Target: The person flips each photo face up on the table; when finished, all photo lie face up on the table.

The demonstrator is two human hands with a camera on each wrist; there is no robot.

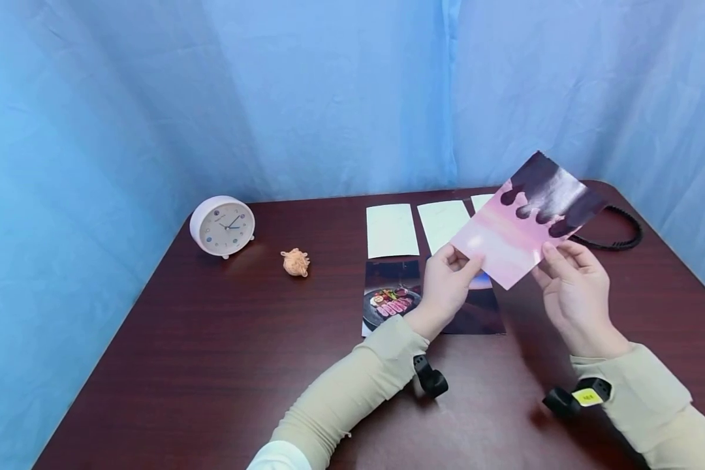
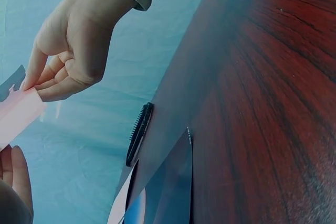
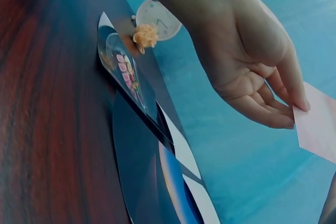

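Note:
A glossy photo print [image 1: 519, 228], pink with a dark dripping pattern at its top, is held tilted above the table. My left hand [image 1: 443, 287] pinches its lower left corner between thumb and fingers. The thumb and fingers of my right hand [image 1: 578, 290] grip its lower right edge. In the right wrist view the left hand [image 3: 244, 51] shows from the side with the thumb on the print. Below the left hand lie a steak photo [image 1: 390, 300] and a dark photo [image 1: 476, 316] with a blue glow, partly hidden by that hand.
White cards [image 1: 391, 230] lie in a row behind the photos, partly covered by the held print. A black ridged hoop [image 1: 625, 245] is at the right. A white clock [image 1: 223, 226] and a small peach-coloured bundle [image 1: 296, 262] stand at the left. Blue curtains [image 1: 329, 98] hang behind the table.

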